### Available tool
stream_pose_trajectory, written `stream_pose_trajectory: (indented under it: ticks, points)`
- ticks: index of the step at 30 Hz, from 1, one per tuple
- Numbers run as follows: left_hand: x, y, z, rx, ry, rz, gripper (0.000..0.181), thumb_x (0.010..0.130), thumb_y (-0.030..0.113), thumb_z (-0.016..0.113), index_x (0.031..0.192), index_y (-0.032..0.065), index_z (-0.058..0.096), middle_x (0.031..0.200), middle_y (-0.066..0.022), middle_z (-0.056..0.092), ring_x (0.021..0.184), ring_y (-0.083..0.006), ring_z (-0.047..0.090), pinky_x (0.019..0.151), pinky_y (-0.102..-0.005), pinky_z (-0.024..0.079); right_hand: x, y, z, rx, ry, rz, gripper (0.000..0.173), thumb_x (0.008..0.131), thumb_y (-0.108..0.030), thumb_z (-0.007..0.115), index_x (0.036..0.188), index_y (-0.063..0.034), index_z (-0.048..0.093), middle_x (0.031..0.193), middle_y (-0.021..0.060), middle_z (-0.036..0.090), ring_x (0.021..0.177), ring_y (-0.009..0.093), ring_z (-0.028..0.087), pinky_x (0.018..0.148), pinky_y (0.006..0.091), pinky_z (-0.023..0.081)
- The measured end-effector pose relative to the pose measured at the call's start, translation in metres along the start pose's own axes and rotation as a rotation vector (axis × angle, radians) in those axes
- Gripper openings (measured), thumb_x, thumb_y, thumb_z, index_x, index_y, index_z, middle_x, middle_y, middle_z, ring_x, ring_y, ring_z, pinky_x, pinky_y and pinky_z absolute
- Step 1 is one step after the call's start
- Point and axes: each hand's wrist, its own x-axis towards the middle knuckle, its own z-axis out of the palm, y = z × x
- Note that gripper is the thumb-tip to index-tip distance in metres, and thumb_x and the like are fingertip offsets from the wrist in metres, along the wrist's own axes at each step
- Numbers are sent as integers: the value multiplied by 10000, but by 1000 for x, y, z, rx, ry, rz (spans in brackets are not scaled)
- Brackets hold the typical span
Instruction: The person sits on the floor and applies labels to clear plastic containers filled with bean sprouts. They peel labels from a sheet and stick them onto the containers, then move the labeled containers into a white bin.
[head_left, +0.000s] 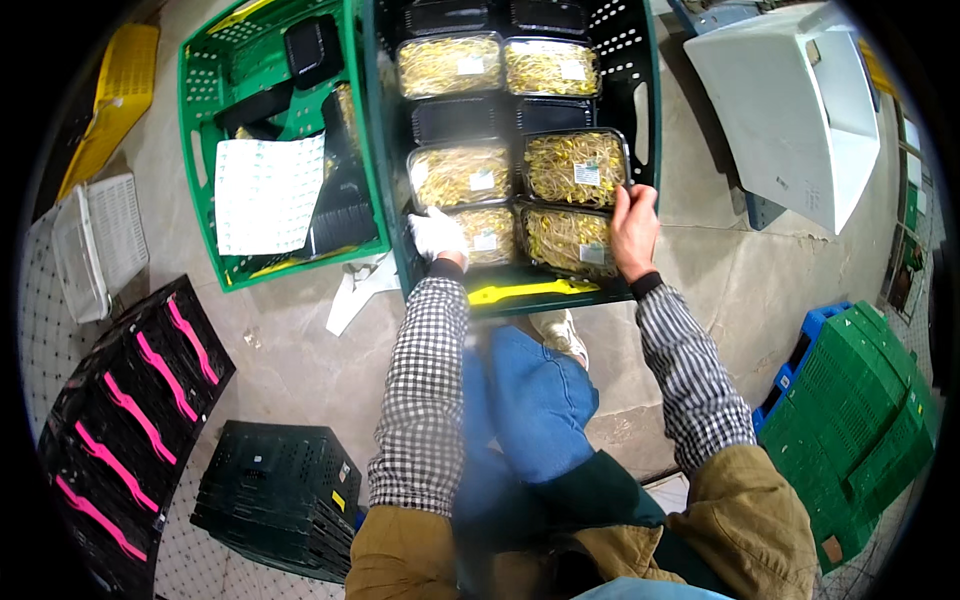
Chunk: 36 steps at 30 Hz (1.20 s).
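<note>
A dark green plastic crate stands before me, holding black trays of bean sprouts under clear film. My left hand, in a white glove, rests at the left edge of a sprout tray near the crate's front left. My bare right hand is at the right side, its fingers on the lower right corner of a labelled sprout tray. Just below that one lies another sprout tray. Farther back sit two more sprout trays, a left one and a right one. Black trays show between the rows.
At the left a green crate holds black trays and a printed label sheet. Stacked black crates with pink handles and dark green crates stand lower left. A white foam box and green crates are at the right.
</note>
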Motion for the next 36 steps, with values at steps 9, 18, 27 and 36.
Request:
stream_pose_trajectory:
  ticks: [9, 18, 27, 36]
  points:
    - [-25, 21, 3, -212, 67, 83, 425, 975, 416, 436, 934, 5, 541, 859, -239, 659, 795, -454, 618, 670, -494, 493, -14, -1, -204, 69, 47, 224, 146, 939, -108, 570, 948, -23, 452, 648, 87, 520, 550, 128, 471, 516, 298, 409]
    - [-103, 119, -147, -59, -56, 312, 382, 978, 373, 442, 913, 2, 507, 820, -275, 626, 779, -455, 599, 667, -496, 467, 1, 29, -463, -1, 227, 496, 201, 968, -215, 543, 908, -28, 501, 762, -14, 530, 663, 67, 445, 576, 229, 380]
    - [-167, 206, -278, -314, -105, 418, 389, 1006, 292, 435, 874, -67, 512, 862, -186, 591, 770, -210, 495, 744, -360, 428, 289, 162, -562, 152, 172, 491, 273, 879, -291, 636, 913, -26, 576, 804, 51, 604, 736, 107, 522, 631, 289, 447]
    - [-280, 300, -280, -193, 41, 259, 480, 1011, 308, 442, 1175, -139, 506, 1128, -197, 602, 978, -217, 554, 906, -315, 424, 589, 305, -441, -620, -149, 276, 239, 814, -183, 582, 957, 3, 627, 936, 229, 664, 898, 384, 647, 760, 482, 516]
